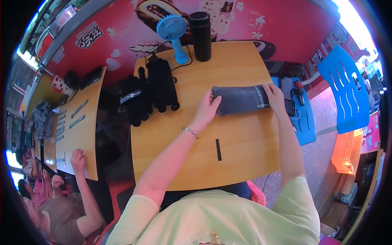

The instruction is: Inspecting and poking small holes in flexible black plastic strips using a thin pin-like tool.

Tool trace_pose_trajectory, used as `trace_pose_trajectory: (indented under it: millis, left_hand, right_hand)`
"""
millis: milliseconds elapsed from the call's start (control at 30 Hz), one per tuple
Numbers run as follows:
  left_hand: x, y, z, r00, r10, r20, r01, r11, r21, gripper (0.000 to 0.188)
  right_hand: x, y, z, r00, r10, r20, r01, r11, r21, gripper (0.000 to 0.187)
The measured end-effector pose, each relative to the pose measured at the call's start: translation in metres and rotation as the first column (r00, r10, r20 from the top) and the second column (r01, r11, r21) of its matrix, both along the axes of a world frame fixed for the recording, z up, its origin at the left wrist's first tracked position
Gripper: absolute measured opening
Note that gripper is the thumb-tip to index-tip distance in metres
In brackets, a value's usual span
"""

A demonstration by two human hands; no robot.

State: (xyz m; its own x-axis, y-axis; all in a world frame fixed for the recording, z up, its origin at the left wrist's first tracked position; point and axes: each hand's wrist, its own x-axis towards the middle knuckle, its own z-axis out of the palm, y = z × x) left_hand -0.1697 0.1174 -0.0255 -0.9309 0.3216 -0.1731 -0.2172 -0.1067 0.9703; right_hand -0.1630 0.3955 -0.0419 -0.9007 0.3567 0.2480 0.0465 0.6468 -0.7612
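A dark grey fabric sleeve (239, 100) is stretched out flat between my two hands over the upper right part of the wooden table (179, 155). My left hand (208, 108) pinches its left end, which has a row of small dots along the edge. At the other end, beside a pale printed strip, my right hand (274, 98) grips the cloth. A short black strip (218, 150) lies alone on the table nearer to me. Bundles of black folded fabric (161, 81) lie at the far left of the table, one wrapped with a pale printed band (130, 97).
A blue handheld fan (173, 36) and a black bottle (200, 36) stand at the table's back edge. To the right, a blue chair (304, 122) holds a phone (288, 96) and cables. Another person's hand (77, 161) is at the left table (81, 139), which bears several strips.
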Motion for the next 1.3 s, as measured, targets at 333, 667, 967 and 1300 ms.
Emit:
trace_pose_trajectory:
  millis: [333, 667, 967, 1300]
  left_hand:
    - [-0.029, 0.024, -0.014, 0.995, -0.021, -0.099, 0.009, 0.993, -0.114, 0.032]
    - [-0.034, 0.026, -0.01, 0.983, -0.049, -0.175, -0.025, 0.919, -0.393, 0.044]
    - [-0.001, 0.025, -0.027, 0.549, -0.547, -0.632, -0.278, 0.594, -0.755, 0.047]
    - [0.007, 0.031, -0.022, 0.53, -0.665, -0.527, -0.225, 0.489, -0.843, 0.054]
  right_hand:
    - [-0.008, 0.021, 0.002, 0.997, -0.069, 0.027, 0.068, 0.997, 0.032, 0.025]
    - [-0.01, 0.018, 0.014, 0.973, -0.13, 0.191, 0.09, 0.975, 0.205, 0.027]
    - [0.025, -0.048, -0.01, 0.981, 0.177, 0.085, -0.186, 0.71, 0.679, 0.057]
    - [0.018, -0.03, -0.022, 0.987, 0.071, 0.143, -0.148, 0.741, 0.655, 0.059]
